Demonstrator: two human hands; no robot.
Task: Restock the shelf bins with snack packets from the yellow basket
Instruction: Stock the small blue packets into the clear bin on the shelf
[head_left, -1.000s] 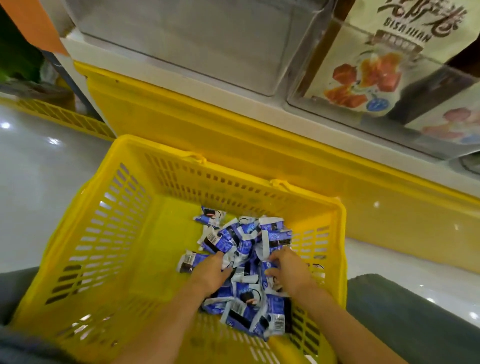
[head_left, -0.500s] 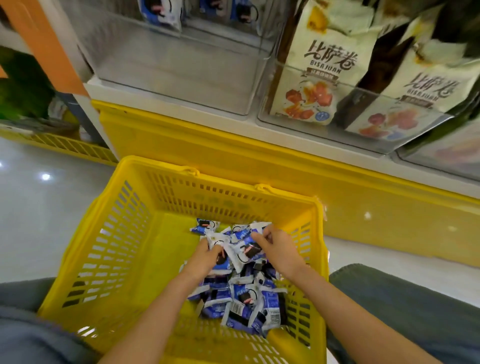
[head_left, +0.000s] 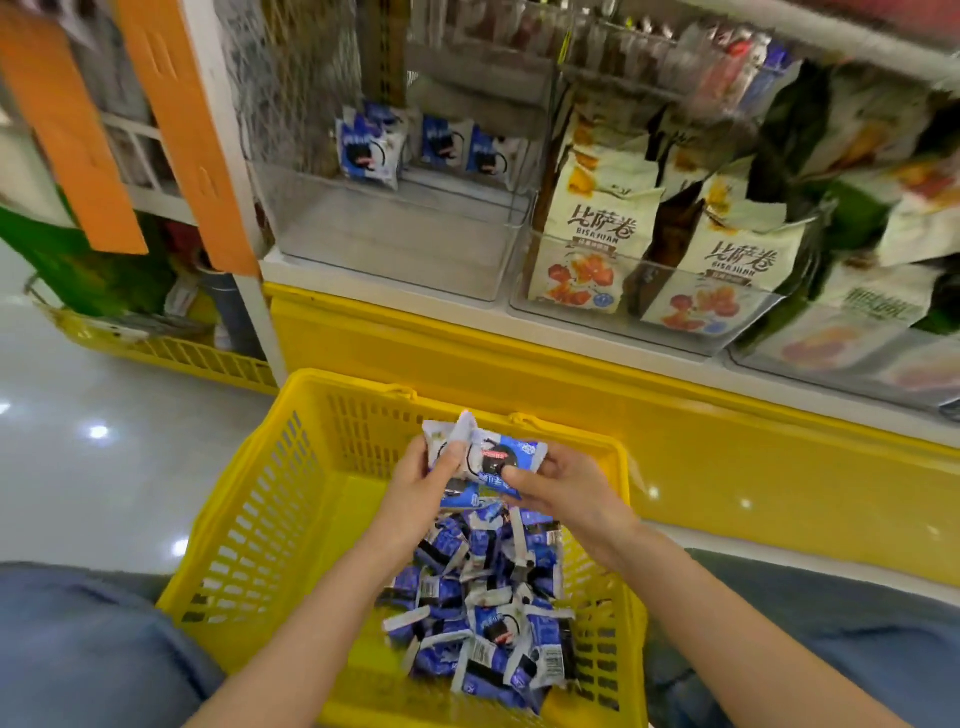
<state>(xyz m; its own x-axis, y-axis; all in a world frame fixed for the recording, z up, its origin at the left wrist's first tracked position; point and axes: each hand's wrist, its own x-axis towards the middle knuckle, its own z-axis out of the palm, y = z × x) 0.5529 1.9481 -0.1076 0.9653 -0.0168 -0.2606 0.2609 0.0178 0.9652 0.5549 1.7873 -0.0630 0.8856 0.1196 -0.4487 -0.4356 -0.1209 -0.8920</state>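
A yellow basket (head_left: 270, 519) stands on the floor in front of me, with a heap of blue-and-white snack packets (head_left: 483, 618) in its right half. Above the heap, near the basket's far rim, my left hand (head_left: 423, 483) and my right hand (head_left: 561, 486) together grip a small bunch of the same packets (head_left: 488, 457). Straight ahead on the shelf stands a clear bin (head_left: 395, 228), mostly bare, with a few matching blue packets (head_left: 371, 148) upright at its back.
The clear bin to the right (head_left: 649, 317) is packed with cream-coloured snack bags (head_left: 592, 244), and further bins of bags continue rightward. A yellow base panel (head_left: 675, 447) runs under the shelf. Orange uprights (head_left: 182, 130) and another yellow basket (head_left: 171, 353) stand at left. My knees flank the basket.
Both hands have lifted out of the heap with a bunch of packets, up toward the basket's far rim. My view has tilted up, so the shelf bins now show.
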